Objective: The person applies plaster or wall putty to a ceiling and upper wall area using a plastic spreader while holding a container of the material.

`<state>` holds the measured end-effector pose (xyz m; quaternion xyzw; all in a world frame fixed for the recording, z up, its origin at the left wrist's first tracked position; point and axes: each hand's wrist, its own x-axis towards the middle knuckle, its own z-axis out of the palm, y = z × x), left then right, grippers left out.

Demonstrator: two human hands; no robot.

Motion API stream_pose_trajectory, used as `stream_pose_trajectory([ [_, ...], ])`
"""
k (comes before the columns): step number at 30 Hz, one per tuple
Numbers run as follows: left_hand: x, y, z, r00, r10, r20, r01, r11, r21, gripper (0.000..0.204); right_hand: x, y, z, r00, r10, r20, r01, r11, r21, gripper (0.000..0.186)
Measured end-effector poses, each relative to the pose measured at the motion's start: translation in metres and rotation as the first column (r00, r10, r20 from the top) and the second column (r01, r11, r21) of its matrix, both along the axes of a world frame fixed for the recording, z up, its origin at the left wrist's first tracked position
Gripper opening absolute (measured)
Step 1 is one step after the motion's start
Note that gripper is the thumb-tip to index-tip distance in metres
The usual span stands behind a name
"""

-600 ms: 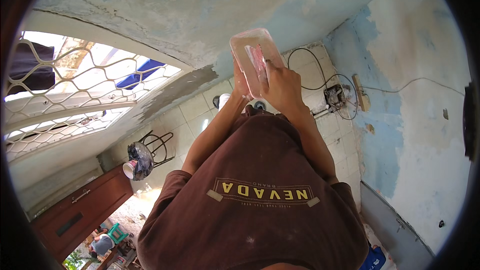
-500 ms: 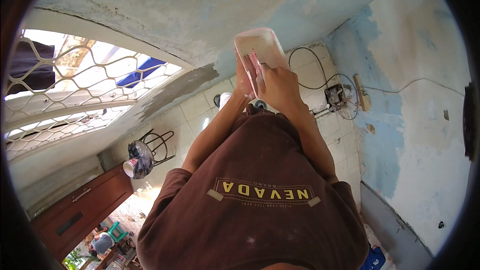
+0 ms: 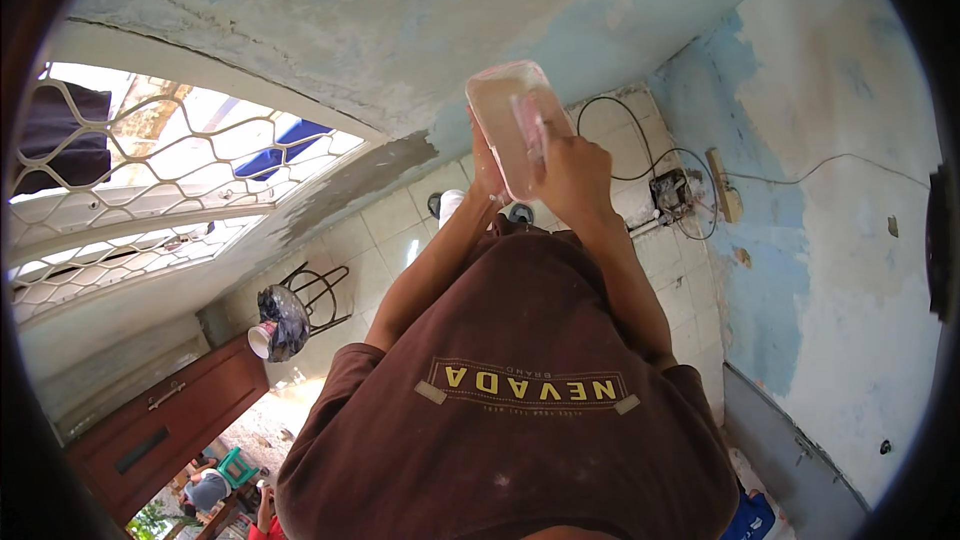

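A shallow, pale pink rectangular tray (image 3: pixel 492 103) with rounded corners is tilted in front of me, its inside smeared whitish. My left hand (image 3: pixel 484 162) grips it along its left side, the fingers partly hidden behind it. Closed around a pinkish, flat scraper (image 3: pixel 527 123), my right hand (image 3: pixel 574 175) is over the tray's right half. Motion smears the scraper, and I cannot tell whether its blade touches the tray. Whitish specks show on my left hand near the wrist.
Ahead is a patchy plastered wall (image 3: pixel 400 30). A barred window (image 3: pixel 180 150) lies left, above a stool (image 3: pixel 325 300) bearing a black plastic bag (image 3: pixel 285 325) and a cup (image 3: pixel 261 341). A cable (image 3: pixel 585 125) loops near a dirty box (image 3: pixel 671 193) at right. People are outside, lower left.
My right hand has swung the scraper away from the tray's left edge toward its middle and right. The tray has shifted slightly. A person in red has appeared outside.
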<state>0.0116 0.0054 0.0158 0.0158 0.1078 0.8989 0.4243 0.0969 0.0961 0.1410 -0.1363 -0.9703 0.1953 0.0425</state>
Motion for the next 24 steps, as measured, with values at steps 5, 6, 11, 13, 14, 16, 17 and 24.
stream_pose_trajectory([
  [5, 0.001, -0.002, 0.013, 1.000, 0.006, 0.000, -0.006, 0.998, -0.059, 0.065, 0.005, 0.009, -0.004, 0.988, -0.142, -0.055, 0.144, 0.989, 0.031, 0.020],
  [6, 0.001, -0.002, 0.012, 1.000, -0.009, -0.005, 0.009, 0.999, -0.054, 0.065, 0.006, 0.010, -0.006, 0.994, -0.107, -0.036, 0.109, 0.992, 0.062, 0.021],
  [11, 0.000, -0.004, 0.003, 0.994, 0.043, -0.102, -0.054, 0.993, -0.107, 0.063, 0.002, 0.006, 0.003, 0.993, -0.121, -0.009, 0.121, 0.990, 0.068, 0.022],
  [13, 0.001, -0.003, 0.009, 0.995, 0.010, -0.096, -0.016, 0.998, -0.059, 0.073, -0.001, 0.006, -0.002, 0.996, -0.079, -0.031, 0.081, 0.993, 0.080, 0.022],
  [14, 0.001, -0.002, 0.011, 0.996, -0.006, -0.092, 0.003, 0.999, -0.034, 0.078, -0.002, 0.006, -0.004, 0.997, -0.057, -0.042, 0.061, 0.994, 0.086, 0.021],
  [16, 0.001, -0.004, 0.009, 0.997, 0.017, -0.070, -0.019, 0.999, -0.038, 0.077, -0.008, -0.001, 0.003, 0.992, -0.123, -0.016, 0.123, 0.990, 0.069, 0.020],
  [17, 0.000, -0.005, 0.008, 0.998, 0.028, -0.058, -0.031, 0.999, -0.040, 0.077, -0.010, -0.003, 0.005, 0.988, -0.155, -0.002, 0.155, 0.986, 0.060, 0.019],
  [24, 0.003, -0.008, 0.013, 0.999, 0.034, -0.020, -0.035, 0.998, -0.061, 0.062, -0.017, -0.008, -0.001, 0.998, -0.012, -0.058, 0.009, 0.999, -0.051, 0.020],
])
